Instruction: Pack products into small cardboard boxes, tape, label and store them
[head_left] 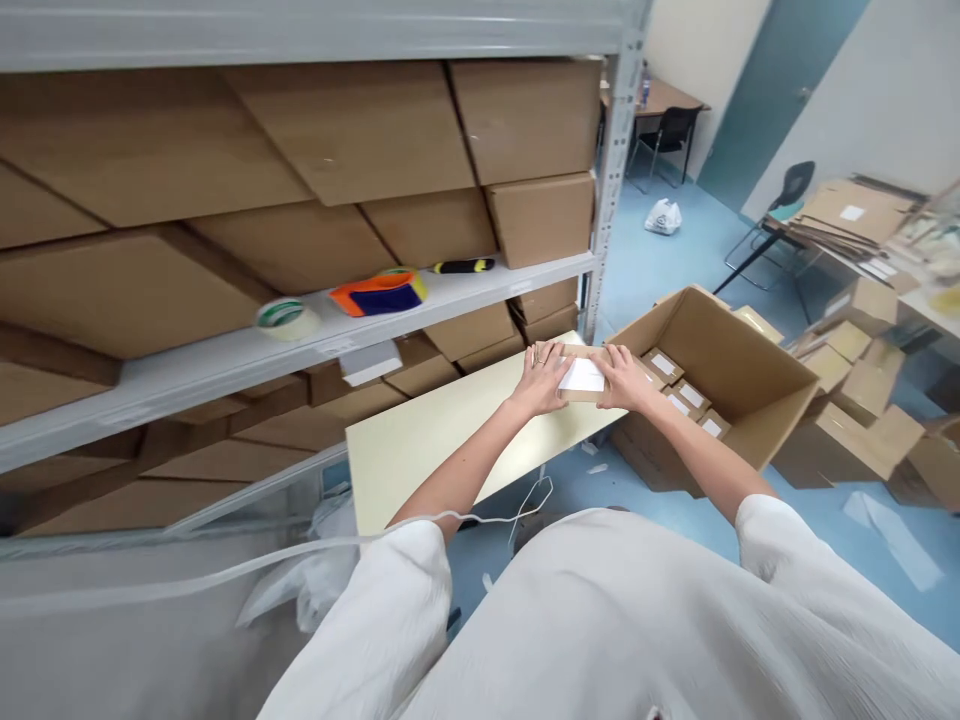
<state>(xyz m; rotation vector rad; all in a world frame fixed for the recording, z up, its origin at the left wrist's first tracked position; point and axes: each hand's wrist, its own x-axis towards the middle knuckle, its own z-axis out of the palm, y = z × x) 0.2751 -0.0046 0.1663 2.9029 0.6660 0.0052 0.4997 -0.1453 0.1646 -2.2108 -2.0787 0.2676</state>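
Note:
A small cardboard box (581, 394) with a white label (583, 374) on top rests at the far end of a pale board (435, 440). My left hand (541, 378) grips its left side, fingers bent over the top. On the opposite side my right hand (621, 377) holds it too, thumb and fingers against the edge. Right of my hands stands a large open carton (757, 390). Several small labelled boxes (690, 396) sit inside it, partly hidden by my right arm.
Metal shelving (450, 295) full of cartons runs along the left. On its ledge lie a tape roll (287, 318), an orange-and-blue object (381, 293) and a yellow-black cutter (463, 266). A white cable (300, 550) crosses my left arm. More cartons (851, 440) stand on the floor at right.

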